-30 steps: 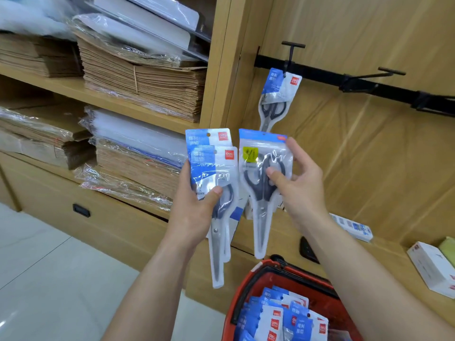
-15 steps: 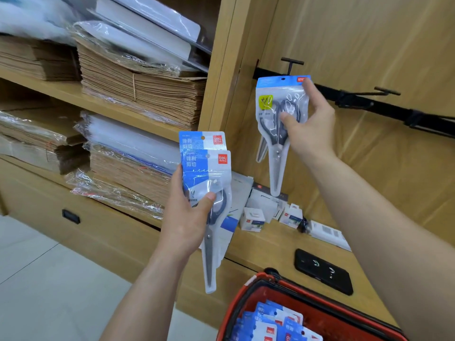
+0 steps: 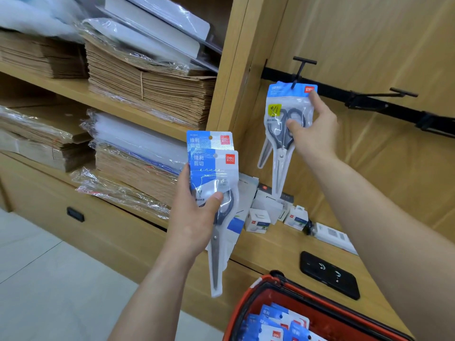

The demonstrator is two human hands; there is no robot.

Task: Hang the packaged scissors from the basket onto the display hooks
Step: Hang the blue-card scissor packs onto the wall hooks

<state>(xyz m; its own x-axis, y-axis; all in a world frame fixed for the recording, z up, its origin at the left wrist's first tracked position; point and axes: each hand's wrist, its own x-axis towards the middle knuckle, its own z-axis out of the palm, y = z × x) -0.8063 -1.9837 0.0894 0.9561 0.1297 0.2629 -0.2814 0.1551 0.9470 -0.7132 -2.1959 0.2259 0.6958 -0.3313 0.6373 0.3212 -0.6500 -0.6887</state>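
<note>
Up at the hook [image 3: 299,70], right hand [image 3: 314,134] grips a scissors pack [image 3: 283,134]; left hand [image 3: 194,217] clutches two spare packs [image 3: 214,173].

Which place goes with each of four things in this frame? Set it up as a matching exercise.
Things:
1. two scissor packs
2. yellow-sticker pack
3. red basket
4. black phone

Places:
A. flat on the wooden counter
B. in the left hand
C. bottom of view, holding more packs
D. at the left hook, held by the right hand

Pairs: 1-B, 2-D, 3-C, 4-A
</note>
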